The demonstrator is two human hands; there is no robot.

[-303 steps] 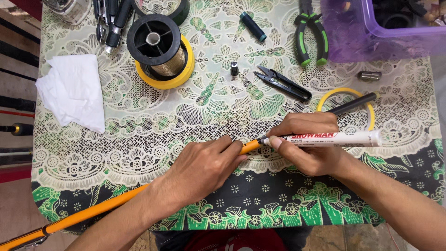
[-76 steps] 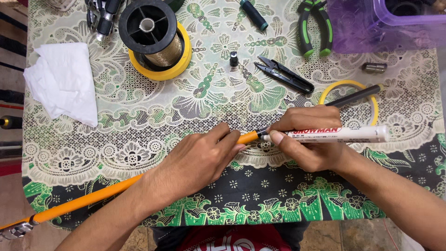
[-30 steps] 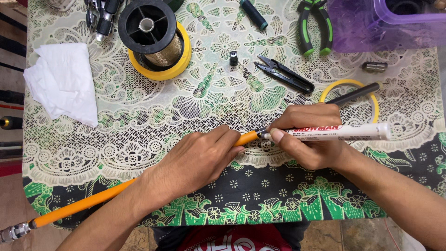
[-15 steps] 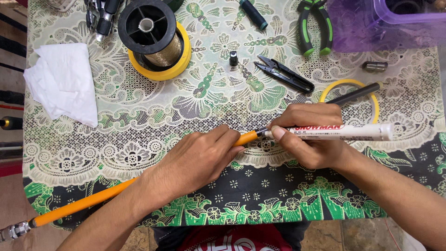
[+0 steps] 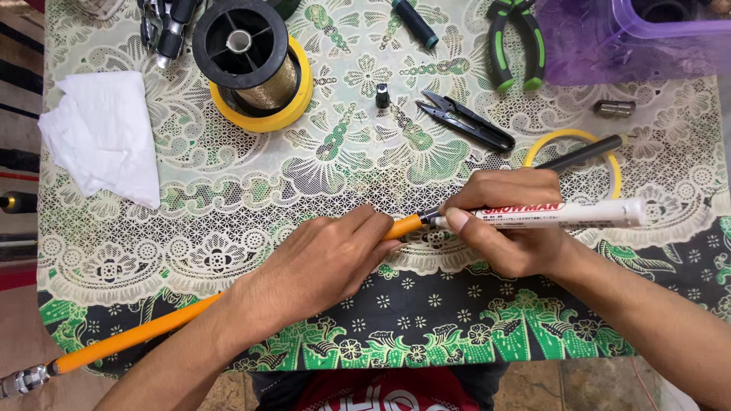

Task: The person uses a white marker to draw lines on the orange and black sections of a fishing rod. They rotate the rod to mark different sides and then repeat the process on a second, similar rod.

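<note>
Across our lace-covered table (image 5: 228, 221), our left hand (image 5: 320, 259) grips an orange rod (image 5: 145, 335) lying diagonally, while our right hand (image 5: 510, 228) clasps a white marker (image 5: 579, 214), tip against the rod's end.

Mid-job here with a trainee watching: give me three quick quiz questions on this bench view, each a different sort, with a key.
1. True or false: the left hand grips the orange rod.
2. Which tool lies nearest the black thread snips? A) the green-handled pliers B) the white tissue C) the metal fitting at the rod's far end
3. Fill in: the right hand holds a white ____ with its tip at the rod's end.

Key: 1 true; 2 A; 3 marker.
</note>
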